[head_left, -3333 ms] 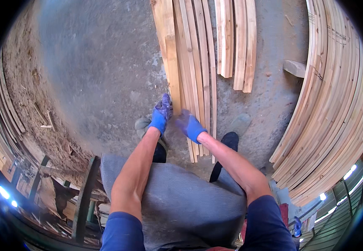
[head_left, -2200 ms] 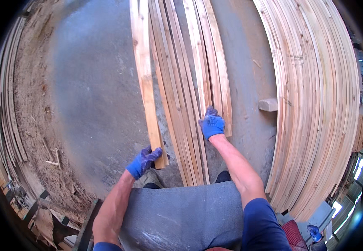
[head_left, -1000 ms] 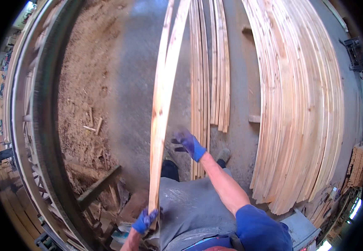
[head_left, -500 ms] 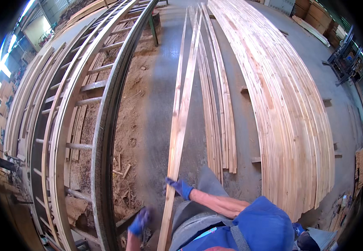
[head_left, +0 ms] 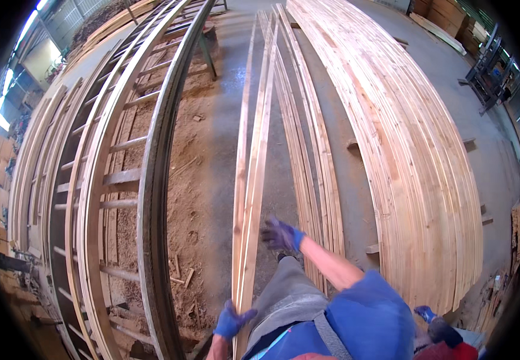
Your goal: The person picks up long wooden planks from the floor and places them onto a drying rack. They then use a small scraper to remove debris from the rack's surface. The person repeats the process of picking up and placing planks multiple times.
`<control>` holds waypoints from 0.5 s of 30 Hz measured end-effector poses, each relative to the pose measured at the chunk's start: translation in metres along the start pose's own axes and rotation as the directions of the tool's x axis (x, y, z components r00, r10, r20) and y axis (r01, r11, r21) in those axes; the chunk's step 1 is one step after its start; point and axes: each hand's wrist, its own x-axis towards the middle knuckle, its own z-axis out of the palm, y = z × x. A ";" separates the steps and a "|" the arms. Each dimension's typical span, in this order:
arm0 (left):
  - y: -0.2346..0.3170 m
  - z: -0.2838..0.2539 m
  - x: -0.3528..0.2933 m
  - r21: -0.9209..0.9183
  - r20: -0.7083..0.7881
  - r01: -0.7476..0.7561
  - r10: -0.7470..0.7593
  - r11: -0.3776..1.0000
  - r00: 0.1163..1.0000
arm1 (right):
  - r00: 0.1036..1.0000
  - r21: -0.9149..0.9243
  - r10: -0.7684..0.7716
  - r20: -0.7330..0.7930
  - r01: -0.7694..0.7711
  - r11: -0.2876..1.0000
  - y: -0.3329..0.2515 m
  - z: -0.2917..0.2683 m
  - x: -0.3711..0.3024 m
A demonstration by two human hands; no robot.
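Two long pale wooden boards (head_left: 249,210) run lengthwise in front of me, side by side at the near end and spread apart farther away. My left hand (head_left: 231,321), in a blue-purple glove, grips the near part of the boards from their left edge. Its thumb lies across the top; the fingers are partly hidden. To the right of the boards, my right hand (head_left: 280,235), gloved alike, is off the wood with fingers spread and nothing in them.
Narrow board stacks (head_left: 326,198) lie on the concrete floor to the right, beside a wide stack of boards (head_left: 416,180). A metal roller frame (head_left: 152,156) carrying timber stands left, over sawdust (head_left: 191,180). Another person's gloved hand (head_left: 426,313) shows at lower right.
My right hand has let go of the board and moved up and right, its fingers opening. My left hand has come right onto the boards. Their near ends now show as two, side by side.
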 end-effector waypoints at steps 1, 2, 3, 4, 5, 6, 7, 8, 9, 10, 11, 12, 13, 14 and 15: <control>0.040 -0.017 -0.020 0.118 -0.006 0.130 -0.131 0.984 0.991 | 0.994 -0.027 -0.107 0.031 0.108 0.994 -0.035 0.016 0.027; 0.053 -0.026 -0.035 0.307 -0.039 0.176 -0.173 0.935 0.984 | 0.972 -0.050 -0.225 0.064 0.228 0.972 -0.067 0.026 0.057; 0.069 -0.038 -0.053 0.306 -0.077 0.255 -0.243 0.917 0.967 | 0.961 0.042 -0.260 0.093 0.257 0.965 -0.093 0.026 0.101; 0.085 -0.045 -0.074 0.402 -0.198 0.332 -0.273 0.853 0.941 | 0.947 0.131 -0.299 0.118 0.283 0.950 -0.111 0.027 0.138; 0.081 -0.063 -0.094 0.463 -0.232 0.359 -0.280 0.811 0.931 | 0.962 0.177 -0.248 0.117 0.225 0.958 -0.101 0.074 0.144; 0.069 -0.085 -0.112 0.512 -0.266 0.384 -0.283 0.769 0.922 | 0.973 0.211 -0.196 0.119 0.169 0.963 -0.090 0.128 0.130; 0.067 -0.100 -0.121 0.562 -0.285 0.377 -0.256 0.737 0.924 | 0.931 0.269 -0.208 0.300 0.127 0.955 -0.088 0.152 0.124; 0.092 -0.129 -0.120 0.630 -0.306 0.244 -0.053 0.737 0.951 | 0.867 0.341 -0.244 0.435 0.092 0.935 -0.080 0.156 0.122; 0.055 -0.129 -0.139 0.693 -0.438 0.176 0.215 0.699 0.873 | 0.863 0.346 -0.223 0.453 0.060 0.936 -0.069 0.182 0.114; 0.029 -0.140 -0.158 0.696 -0.429 0.202 0.174 0.689 0.886 | 0.867 0.344 -0.207 0.454 0.044 0.938 -0.052 0.199 0.111; 0.015 -0.145 -0.170 0.659 -0.442 0.221 0.132 0.719 0.887 | 0.871 0.349 -0.178 0.459 0.008 0.937 -0.031 0.213 0.110; 0.005 -0.150 -0.178 0.620 -0.454 0.240 0.093 0.747 0.886 | 0.873 0.351 -0.149 0.465 -0.027 0.936 -0.012 0.225 0.109; -0.004 -0.156 -0.184 0.581 -0.463 0.257 0.055 0.772 0.884 | 0.874 0.355 -0.118 0.471 -0.065 0.933 0.007 0.233 0.106; -0.013 -0.163 -0.187 0.543 -0.470 0.266 0.026 0.796 0.882 | 0.874 0.358 -0.095 0.476 -0.095 0.929 0.022 0.240 0.101; -0.020 -0.170 -0.190 0.502 -0.473 0.282 -0.014 0.817 0.881 | 0.888 0.371 -0.043 0.459 -0.147 0.917 0.037 0.243 0.101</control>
